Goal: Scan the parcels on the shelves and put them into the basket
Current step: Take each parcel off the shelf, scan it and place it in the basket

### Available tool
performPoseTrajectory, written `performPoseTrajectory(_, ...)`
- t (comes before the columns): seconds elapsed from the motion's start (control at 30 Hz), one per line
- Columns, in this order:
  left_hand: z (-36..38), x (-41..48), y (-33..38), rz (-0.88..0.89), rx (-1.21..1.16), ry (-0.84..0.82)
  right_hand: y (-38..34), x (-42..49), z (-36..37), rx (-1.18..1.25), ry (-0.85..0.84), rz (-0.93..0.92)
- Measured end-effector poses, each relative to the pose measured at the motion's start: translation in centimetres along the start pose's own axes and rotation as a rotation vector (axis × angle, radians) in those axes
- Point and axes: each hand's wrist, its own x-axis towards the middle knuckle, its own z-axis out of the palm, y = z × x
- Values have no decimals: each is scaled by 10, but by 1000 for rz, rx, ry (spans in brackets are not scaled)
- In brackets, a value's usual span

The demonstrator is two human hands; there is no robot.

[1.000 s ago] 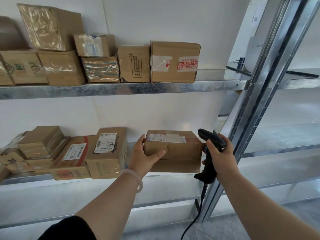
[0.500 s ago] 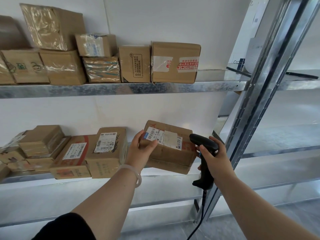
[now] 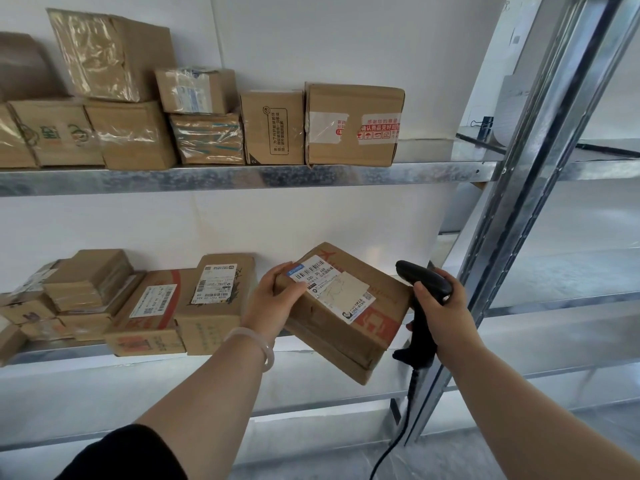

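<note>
Your left hand [image 3: 273, 301] grips the near left corner of a brown cardboard parcel [image 3: 360, 327]. The thumb lies over the top face beside the white shipping label [image 3: 329, 287], and the other fingers curl round the corner. You hold the parcel in the air in front of the lower shelf [image 3: 62, 355], tilted so the labelled face turns up toward you and its near right corner dips lowest. A pale bracelet [image 3: 265, 346] sits on that wrist.

Your right hand [image 3: 441, 308] is closed round the grip of a black handheld scanner [image 3: 424, 282]. The scanner's head sits just beside the parcel's right edge and points left across it; you cannot tell from here whether the two touch. A black cable [image 3: 391, 448] hangs down from the base of the handle.

To the left of the held parcel, more parcels rest on the lower shelf: an upright box with a white label [image 3: 218, 306], a flat box with red print [image 3: 149, 313] just beside it, and a pile of smaller packets [image 3: 79, 285] further left. The upper shelf [image 3: 242, 176] carries a row of cardboard boxes, several wrapped in clear tape. The rightmost box [image 3: 353, 124] is sealed with red-and-white tape. A galvanised upright post [image 3: 540, 188] runs just to the right of your right hand
</note>
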Motion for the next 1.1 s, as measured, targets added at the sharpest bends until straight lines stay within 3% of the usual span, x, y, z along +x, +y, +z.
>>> performPoseTrajectory(0.3, 1, 7, -2, 35, 147, 115, 0, -11, 14, 44, -12, -45)
performPoseTrajectory(0.47, 4, 7, -1, -30, -76, 92, 2, -14, 15, 7, -52, -42)
performPoseTrajectory(0.73, 7, 2, 5, 62, -117, -98, 10, -16, 19, -5, -86, -57)
performPoseTrajectory(1.1, 6, -6, -12, -7, -75, -169, 0, -9, 26, -253, -230, -228)
